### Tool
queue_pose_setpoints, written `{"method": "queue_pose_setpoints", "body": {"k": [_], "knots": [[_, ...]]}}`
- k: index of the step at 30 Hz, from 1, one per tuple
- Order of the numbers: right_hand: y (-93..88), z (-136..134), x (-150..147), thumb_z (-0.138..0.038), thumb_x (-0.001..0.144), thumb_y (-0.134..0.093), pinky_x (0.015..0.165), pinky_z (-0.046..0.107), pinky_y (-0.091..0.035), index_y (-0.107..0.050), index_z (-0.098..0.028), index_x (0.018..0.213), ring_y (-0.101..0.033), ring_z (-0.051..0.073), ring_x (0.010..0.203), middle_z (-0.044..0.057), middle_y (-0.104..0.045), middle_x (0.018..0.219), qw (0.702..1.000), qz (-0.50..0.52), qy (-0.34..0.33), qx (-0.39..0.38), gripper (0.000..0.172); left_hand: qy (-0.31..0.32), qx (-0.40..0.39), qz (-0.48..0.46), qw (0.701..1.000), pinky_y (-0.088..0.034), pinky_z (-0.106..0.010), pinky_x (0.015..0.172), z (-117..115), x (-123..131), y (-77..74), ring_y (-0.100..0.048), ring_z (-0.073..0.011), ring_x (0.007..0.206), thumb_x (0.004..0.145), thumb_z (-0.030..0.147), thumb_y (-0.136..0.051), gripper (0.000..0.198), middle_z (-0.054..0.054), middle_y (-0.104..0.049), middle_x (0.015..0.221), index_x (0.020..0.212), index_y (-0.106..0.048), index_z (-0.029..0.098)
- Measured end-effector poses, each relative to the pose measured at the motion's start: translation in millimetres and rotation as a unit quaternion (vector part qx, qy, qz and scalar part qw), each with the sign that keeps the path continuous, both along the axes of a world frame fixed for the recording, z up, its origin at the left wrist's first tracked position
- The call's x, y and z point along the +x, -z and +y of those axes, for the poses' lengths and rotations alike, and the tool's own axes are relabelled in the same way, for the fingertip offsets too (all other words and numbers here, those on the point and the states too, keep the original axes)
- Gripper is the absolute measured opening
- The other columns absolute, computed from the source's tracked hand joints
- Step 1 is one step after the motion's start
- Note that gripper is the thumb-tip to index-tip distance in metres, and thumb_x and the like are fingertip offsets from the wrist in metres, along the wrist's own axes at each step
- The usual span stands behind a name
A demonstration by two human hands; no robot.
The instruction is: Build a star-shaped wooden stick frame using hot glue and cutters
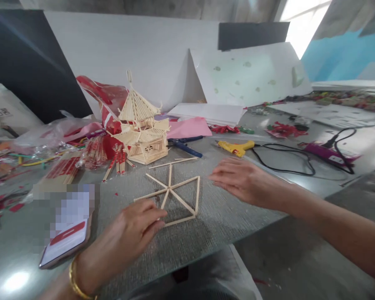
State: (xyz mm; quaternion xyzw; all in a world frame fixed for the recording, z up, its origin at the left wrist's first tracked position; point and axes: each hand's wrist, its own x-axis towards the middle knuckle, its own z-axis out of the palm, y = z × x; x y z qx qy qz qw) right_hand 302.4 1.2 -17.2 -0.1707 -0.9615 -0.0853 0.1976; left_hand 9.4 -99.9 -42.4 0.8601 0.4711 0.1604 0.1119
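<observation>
Thin wooden sticks form a six-spoked frame [181,200] lying on the grey table, with outer sticks along its right and lower right sides. My left hand [140,225] touches the frame's lower left, its fingers closed around a spot where the stick ends are hidden. My right hand [242,181] hovers to the right of the frame, fingers pressed together; anything between them is too small to make out. Loose sticks [171,163] lie just behind the frame. Farther back stands a wooden stick pagoda model [146,135].
A yellow glue gun [236,147] with a black cable lies behind my right hand. Blue pliers [187,146] rest beside the pagoda. A phone [69,233] is at the left, near bundled sticks [95,152]. A purple power strip [329,154] sits at the right.
</observation>
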Motion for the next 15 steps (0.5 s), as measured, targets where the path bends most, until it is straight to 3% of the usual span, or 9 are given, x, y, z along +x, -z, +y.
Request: {"method": "queue_pose_setpoints", "body": {"k": [3, 7, 11, 15], "knots": [[-3.6, 18.1, 23.9, -0.022, 0.094, -0.044, 0.079, 0.035, -0.045, -0.065, -0.013, 0.096, -0.056, 0.019, 0.086, 0.011, -0.064, 0.092, 0.999, -0.009, 0.045, 0.004, 0.023, 0.030, 0.027, 0.081, 0.996, -0.048, -0.033, 0.076, -4.7, 20.9, -4.5, -0.057, -0.0178, 0.082, 0.092, 0.020, -0.048, 0.017, -0.003, -0.061, 0.088, 0.095, -0.064, 0.021], [-8.8, 58.1, 56.7, -0.018, 0.091, -0.047, 0.085, 0.037, -0.045, -0.065, -0.010, 0.105, -0.058, 0.021, 0.095, 0.015, -0.065, 0.103, 0.993, -0.045, 0.105, 0.032, 0.025, 0.053, 0.055, 0.181, 0.981, -0.048, -0.037, 0.075, -1.4, 40.0, -4.4, -0.057, -0.0206, 0.080, 0.090, 0.016, -0.050, 0.014, -0.004, -0.061, 0.083, 0.086, -0.063, 0.019], [-14.9, 101.1, 85.3, -0.013, 0.085, -0.053, 0.087, 0.037, -0.043, -0.067, -0.005, 0.105, -0.059, 0.020, 0.097, 0.018, -0.066, 0.104, 0.981, -0.085, 0.172, 0.020, 0.026, 0.054, 0.075, 0.205, 0.974, -0.048, -0.042, 0.076, 5.4, 41.9, 3.4, -0.056, -0.0224, 0.079, 0.090, 0.012, -0.045, 0.019, -0.004, -0.060, 0.080, 0.080, -0.060, 0.018], [-12.2, 125.6, 100.7, -0.010, 0.076, -0.062, 0.085, 0.036, -0.043, -0.070, -0.001, 0.099, -0.061, 0.021, 0.095, 0.022, -0.066, 0.103, 0.975, -0.083, 0.204, 0.011, 0.026, 0.057, 0.089, 0.205, 0.973, -0.047, -0.039, 0.073, 7.3, 39.7, 8.5, -0.055, -0.0212, 0.075, 0.089, 0.010, -0.044, 0.020, -0.003, -0.058, 0.077, 0.077, -0.058, 0.018]]}}
